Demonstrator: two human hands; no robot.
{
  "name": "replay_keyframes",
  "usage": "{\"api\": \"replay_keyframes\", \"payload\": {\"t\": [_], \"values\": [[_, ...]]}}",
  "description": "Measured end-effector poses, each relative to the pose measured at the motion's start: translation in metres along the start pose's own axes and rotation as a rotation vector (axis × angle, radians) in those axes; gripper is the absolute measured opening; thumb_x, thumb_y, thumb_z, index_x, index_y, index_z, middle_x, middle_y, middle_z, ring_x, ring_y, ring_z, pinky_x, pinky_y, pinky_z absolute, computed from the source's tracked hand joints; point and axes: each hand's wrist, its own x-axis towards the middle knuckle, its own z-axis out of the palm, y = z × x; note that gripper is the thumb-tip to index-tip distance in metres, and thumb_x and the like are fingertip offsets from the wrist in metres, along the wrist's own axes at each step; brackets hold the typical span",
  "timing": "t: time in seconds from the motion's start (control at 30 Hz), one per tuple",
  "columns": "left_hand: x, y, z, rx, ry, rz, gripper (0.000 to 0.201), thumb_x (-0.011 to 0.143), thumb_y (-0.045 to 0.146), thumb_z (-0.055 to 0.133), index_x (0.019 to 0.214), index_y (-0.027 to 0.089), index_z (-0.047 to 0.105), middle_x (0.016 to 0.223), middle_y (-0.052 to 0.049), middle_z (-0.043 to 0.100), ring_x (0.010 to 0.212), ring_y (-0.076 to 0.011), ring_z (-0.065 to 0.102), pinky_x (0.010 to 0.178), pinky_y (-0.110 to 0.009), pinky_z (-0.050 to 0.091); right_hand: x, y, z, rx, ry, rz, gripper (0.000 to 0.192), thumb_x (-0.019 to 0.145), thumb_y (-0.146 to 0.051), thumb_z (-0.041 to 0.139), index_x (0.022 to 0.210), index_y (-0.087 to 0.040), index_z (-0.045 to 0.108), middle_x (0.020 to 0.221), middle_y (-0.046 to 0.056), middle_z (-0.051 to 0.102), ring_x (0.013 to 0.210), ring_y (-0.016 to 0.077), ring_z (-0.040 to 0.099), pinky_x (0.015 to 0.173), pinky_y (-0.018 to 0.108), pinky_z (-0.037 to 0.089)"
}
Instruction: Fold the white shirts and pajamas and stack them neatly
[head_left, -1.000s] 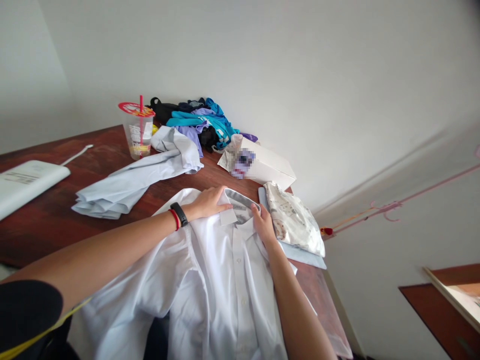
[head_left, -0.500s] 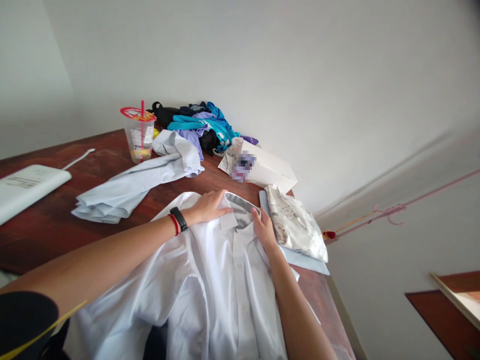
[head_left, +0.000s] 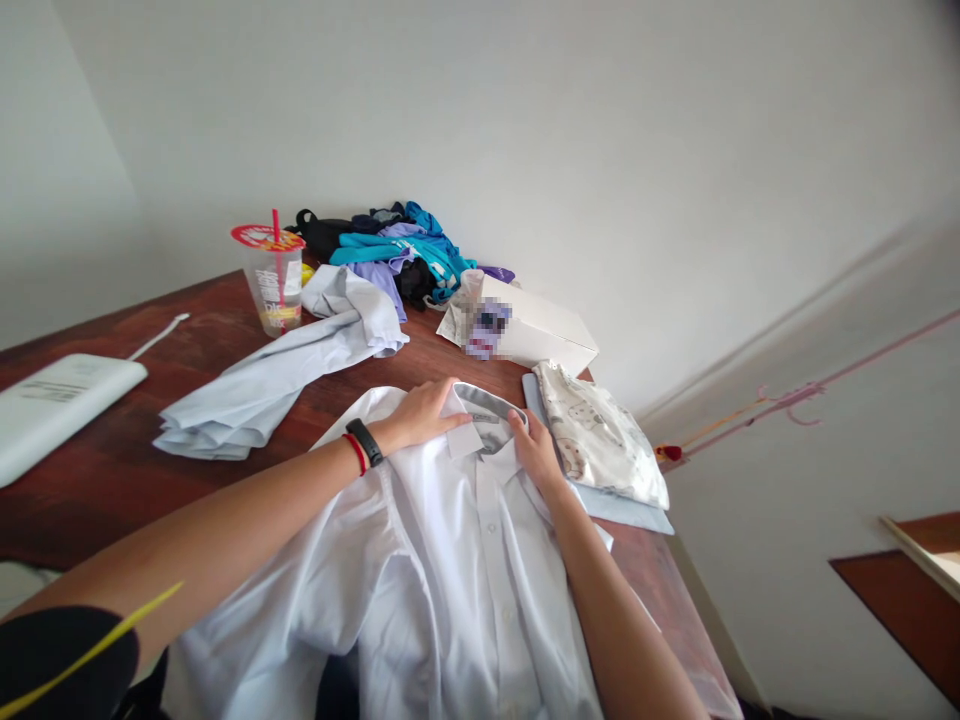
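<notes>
Currently we've got left hand flat on the white shirt collar, right hand pressing beside it; neither grip closed, shirt spread on worktop.

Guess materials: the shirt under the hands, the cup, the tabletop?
White shirt: thin woven cloth, likely cotton blend; soft creases, matte.
Cup: clear plastic; see-through wall, drink visible.
Table: reddish wood or veneer; grain, slight sheen.

Home room: wooden worktop against plain wall, heap of clothes, drink cup, cardboard box.
</notes>
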Motion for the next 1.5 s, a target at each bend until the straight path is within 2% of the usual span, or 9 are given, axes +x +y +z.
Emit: {"api": "replay_keyframes", "payload": {"t": [0.13, 0.37, 0.73, 0.87, 1.03, 1.3, 1.5], "values": [[0.0008, -0.0019, 0.0017, -0.011, 0.002, 0.006, 0.060, 0.090, 0.058, 0.067, 0.136, 0.021, 0.056, 0.127, -0.014, 0.070, 0.118, -0.0371, 0.067, 0.095, -0.044, 0.053, -0.0006, -0.0001, -0.0006, 0.004, -0.002, -0.001, 0.048, 0.095, -0.067, 0.048, 0.088, -0.022, 0.064, 0.083, 0.004, 0.071, 0.084, 0.0254, 0.065, 0.080, 0.034, 0.047], [0.0015, -0.0012, 0.0008, 0.001, -0.029, -0.024, 0.060, 0.089, 0.060, 0.066, 0.133, 0.021, 0.055, 0.119, -0.013, 0.072, 0.110, -0.0353, 0.069, 0.092, -0.044, 0.053, -0.0015, -0.0028, -0.0009, -0.008, 0.004, -0.011, 0.051, 0.095, -0.067, 0.046, 0.092, -0.021, 0.066, 0.086, 0.006, 0.071, 0.084, 0.0256, 0.063, 0.080, 0.034, 0.046], [0.0032, -0.0002, -0.0001, 0.014, -0.054, -0.019, 0.066, 0.091, 0.058, 0.067, 0.142, 0.021, 0.049, 0.132, -0.015, 0.068, 0.121, -0.0366, 0.065, 0.101, -0.047, 0.051, -0.0013, -0.0043, -0.0011, -0.004, 0.028, 0.003, 0.051, 0.093, -0.069, 0.048, 0.091, -0.021, 0.067, 0.081, 0.005, 0.071, 0.084, 0.0271, 0.064, 0.077, 0.035, 0.046], [0.0039, -0.0015, 0.0001, 0.010, -0.065, -0.018, 0.067, 0.091, 0.058, 0.066, 0.142, 0.017, 0.050, 0.132, -0.018, 0.067, 0.121, -0.0384, 0.064, 0.100, -0.049, 0.051, 0.0000, -0.0021, 0.0002, -0.005, 0.038, 0.010, 0.049, 0.092, -0.068, 0.049, 0.088, -0.022, 0.066, 0.080, 0.005, 0.071, 0.082, 0.0268, 0.064, 0.077, 0.036, 0.046], [0.0035, -0.0027, 0.0002, -0.007, -0.063, -0.009, 0.067, 0.091, 0.056, 0.066, 0.144, 0.019, 0.047, 0.138, -0.016, 0.064, 0.128, -0.0345, 0.061, 0.106, -0.047, 0.048, 0.0003, -0.0022, 0.0014, 0.009, 0.043, -0.001, 0.050, 0.091, -0.069, 0.049, 0.087, -0.022, 0.066, 0.080, 0.005, 0.071, 0.084, 0.0277, 0.065, 0.077, 0.036, 0.046], [0.0051, -0.0053, 0.0007, -0.002, -0.076, -0.023, 0.069, 0.090, 0.059, 0.066, 0.143, 0.018, 0.048, 0.133, -0.018, 0.067, 0.125, -0.0354, 0.063, 0.104, -0.049, 0.050, 0.0008, -0.0016, 0.0017, 0.021, 0.055, -0.002, 0.047, 0.090, -0.068, 0.050, 0.082, -0.023, 0.063, 0.077, 0.004, 0.069, 0.083, 0.0275, 0.064, 0.076, 0.036, 0.045], [0.0041, -0.0057, 0.0017, 0.010, -0.057, -0.012, 0.067, 0.090, 0.059, 0.067, 0.143, 0.022, 0.048, 0.134, -0.015, 0.067, 0.125, -0.0349, 0.064, 0.105, -0.048, 0.050, -0.0007, -0.0054, 0.0005, 0.028, 0.054, 0.006, 0.047, 0.090, -0.067, 0.050, 0.083, -0.023, 0.065, 0.078, 0.004, 0.071, 0.084, 0.0276, 0.065, 0.079, 0.036, 0.046]]}}
